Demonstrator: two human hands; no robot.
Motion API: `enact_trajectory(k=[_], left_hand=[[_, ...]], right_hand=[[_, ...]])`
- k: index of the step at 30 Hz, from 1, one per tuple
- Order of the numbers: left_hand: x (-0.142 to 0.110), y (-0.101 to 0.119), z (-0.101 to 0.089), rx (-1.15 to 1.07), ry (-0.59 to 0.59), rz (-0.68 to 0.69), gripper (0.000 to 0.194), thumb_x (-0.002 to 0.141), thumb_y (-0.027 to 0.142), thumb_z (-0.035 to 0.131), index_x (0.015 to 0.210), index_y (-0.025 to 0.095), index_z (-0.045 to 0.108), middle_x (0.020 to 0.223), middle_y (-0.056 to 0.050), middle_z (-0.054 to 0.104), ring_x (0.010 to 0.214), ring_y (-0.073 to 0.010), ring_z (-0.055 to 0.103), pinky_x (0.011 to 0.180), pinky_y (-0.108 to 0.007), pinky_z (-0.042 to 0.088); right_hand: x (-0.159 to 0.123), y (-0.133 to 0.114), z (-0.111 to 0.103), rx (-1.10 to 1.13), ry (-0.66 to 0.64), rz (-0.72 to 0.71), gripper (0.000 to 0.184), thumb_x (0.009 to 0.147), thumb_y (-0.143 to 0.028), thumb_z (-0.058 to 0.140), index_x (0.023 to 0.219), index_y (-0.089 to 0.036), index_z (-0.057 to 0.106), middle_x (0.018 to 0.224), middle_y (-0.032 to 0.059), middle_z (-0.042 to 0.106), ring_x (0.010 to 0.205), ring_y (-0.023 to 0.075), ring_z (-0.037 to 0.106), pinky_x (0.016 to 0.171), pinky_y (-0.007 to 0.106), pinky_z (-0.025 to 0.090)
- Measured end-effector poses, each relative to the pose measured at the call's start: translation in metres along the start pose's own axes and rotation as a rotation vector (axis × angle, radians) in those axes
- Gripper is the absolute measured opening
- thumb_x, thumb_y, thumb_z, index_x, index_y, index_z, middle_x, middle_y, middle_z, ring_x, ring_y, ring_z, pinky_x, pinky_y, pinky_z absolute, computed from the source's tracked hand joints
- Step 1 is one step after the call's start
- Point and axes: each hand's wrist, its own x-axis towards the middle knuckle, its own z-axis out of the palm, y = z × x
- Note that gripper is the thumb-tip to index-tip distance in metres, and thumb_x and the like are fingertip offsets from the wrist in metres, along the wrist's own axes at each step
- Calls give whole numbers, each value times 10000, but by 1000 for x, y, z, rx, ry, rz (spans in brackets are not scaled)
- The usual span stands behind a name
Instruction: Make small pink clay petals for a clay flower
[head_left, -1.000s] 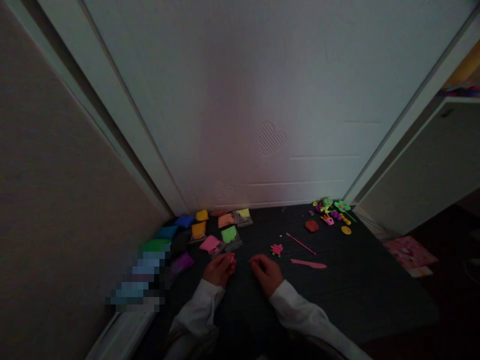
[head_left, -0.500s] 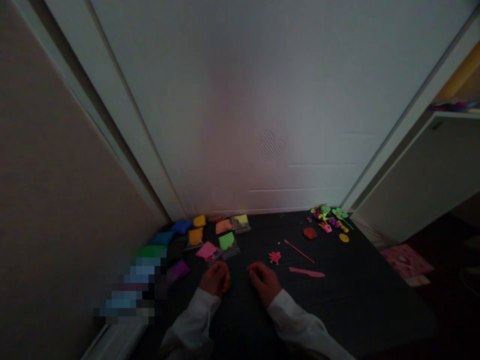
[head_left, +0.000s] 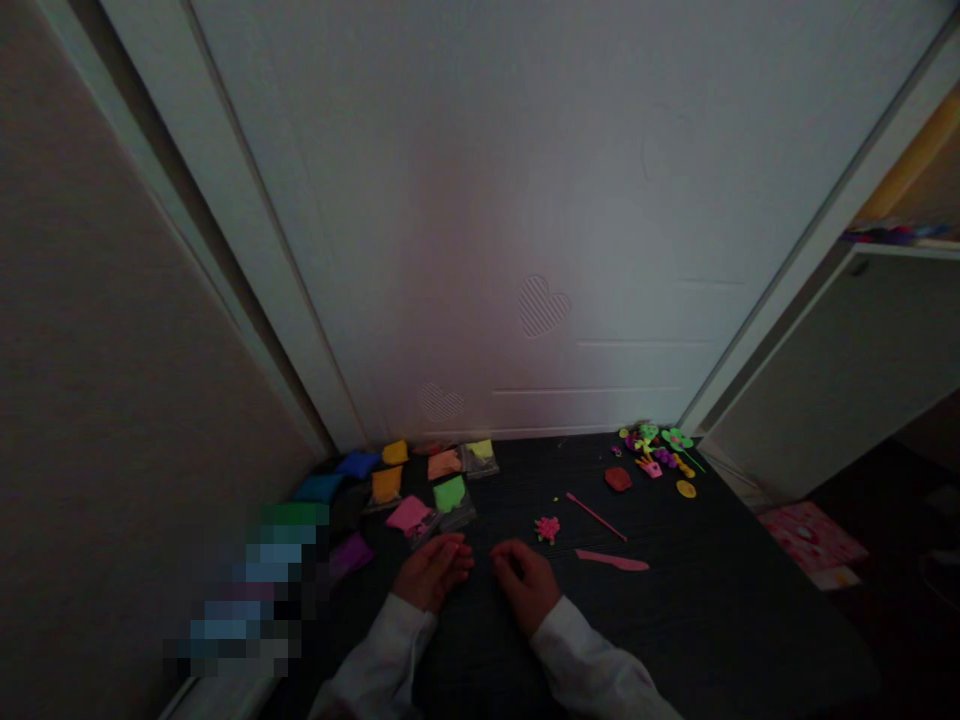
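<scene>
A dark bench (head_left: 720,630) with a faint grain stands against a pale panel (head_left: 480,180) embossed with two striped hearts, the larger one (head_left: 543,306) higher and to the right. A brownish wall (head_left: 97,400) closes in on the left; on the right are a pale cabinet (head_left: 855,380) and, on the dark floor, a pink mat (head_left: 810,540). The light is dim. Near the front of the bench, the left hand (head_left: 433,572) and the right hand (head_left: 526,580) face each other, apart, in white sleeves (head_left: 600,655). The fingers of both are bent inward; whether either grip is pinching something small, I cannot tell. Just beyond the right hand lies a pink clay flower (head_left: 547,529) with green tips, near a thin pink stick (head_left: 597,517) and a pink plastic knife (head_left: 612,561). Just beyond the left hand is a bag of pink clay (head_left: 410,515), among other colored bags (head_left: 387,486) spread along the left and back. At the back right corner sit a red lump (head_left: 618,479), a yellow disc (head_left: 686,489) and a cluster of small bright figures (head_left: 651,448).
</scene>
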Motion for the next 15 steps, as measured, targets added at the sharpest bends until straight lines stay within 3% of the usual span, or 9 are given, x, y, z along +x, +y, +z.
enact_trajectory(k=[5, 9, 15], left_hand=[[3, -7, -6, 102, -61, 84, 245, 502, 316, 599, 548, 130, 448, 364, 34, 474, 290, -71, 412, 280, -166, 266], [6, -8, -8, 17, -74, 96, 281, 508, 360, 593, 530, 142, 417, 330, 54, 431, 259, -50, 358, 264, -150, 215], [3, -1, -4, -82, -28, -23, 344, 474, 233, 651, 774, 109, 539, 615, -51, 597, 509, -113, 539, 451, -203, 401]], right_hand=[[0, 1, 0, -9, -5, 5, 177, 739, -263, 366, 790, -179, 513, 601, -14, 491, 542, 84, 439, 486, 186, 322], [0, 3, 1, 12, -12, 14, 172, 737, -262, 370, 795, -181, 510, 605, -14, 491, 546, 86, 441, 485, 185, 320], [-1, 1, 1, -19, -8, -4, 167, 739, -253, 367, 787, -186, 513, 625, -12, 497, 574, 92, 446, 514, 192, 324]])
